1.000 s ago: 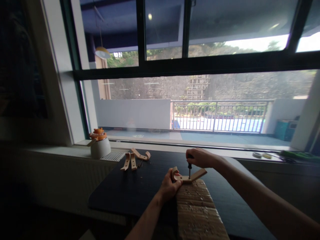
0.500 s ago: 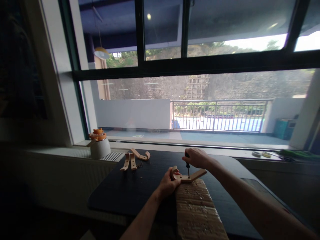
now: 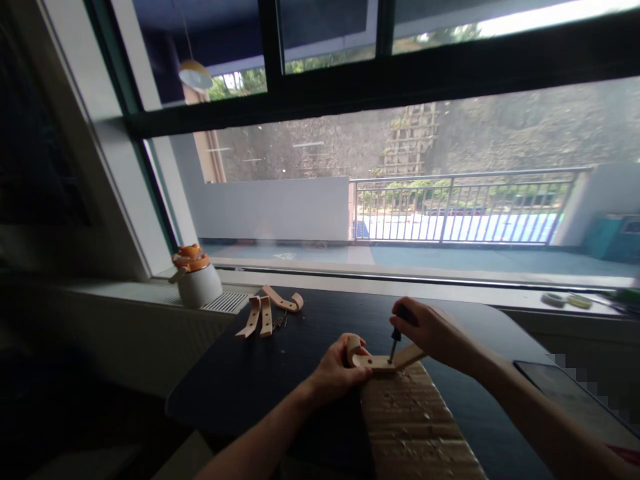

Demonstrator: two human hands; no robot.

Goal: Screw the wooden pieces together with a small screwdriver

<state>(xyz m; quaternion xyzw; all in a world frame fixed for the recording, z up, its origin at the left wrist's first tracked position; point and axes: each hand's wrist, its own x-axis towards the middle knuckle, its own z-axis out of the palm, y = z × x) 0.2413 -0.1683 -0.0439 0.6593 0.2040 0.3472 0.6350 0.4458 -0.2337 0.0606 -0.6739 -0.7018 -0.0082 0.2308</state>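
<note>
My left hand (image 3: pixel 334 375) pinches the curled end of a bent wooden hook piece (image 3: pixel 373 361) and presses it flat on the far end of a corrugated cardboard slab (image 3: pixel 419 427). My right hand (image 3: pixel 434 331) grips a dark-handled screwdriver (image 3: pixel 396 340). Its thin shaft stands nearly upright, tilted slightly, with the tip on the middle of the wooden piece. Both forearms reach in from the bottom edge over a dark tabletop (image 3: pixel 260 380).
Three more bent wooden pieces (image 3: pixel 265 313) and small screws lie at the table's far left. A white pot with an orange top (image 3: pixel 197 278) stands on the windowsill vent. A dark phone (image 3: pixel 570 400) lies at right. Tape rolls (image 3: pixel 564 300) rest on the sill. The window is close behind.
The view has tipped down and shifted right, so the table looks nearer. My right hand has dropped lower on the screwdriver and the shaft now leans slightly. The left hand keeps its hold.
</note>
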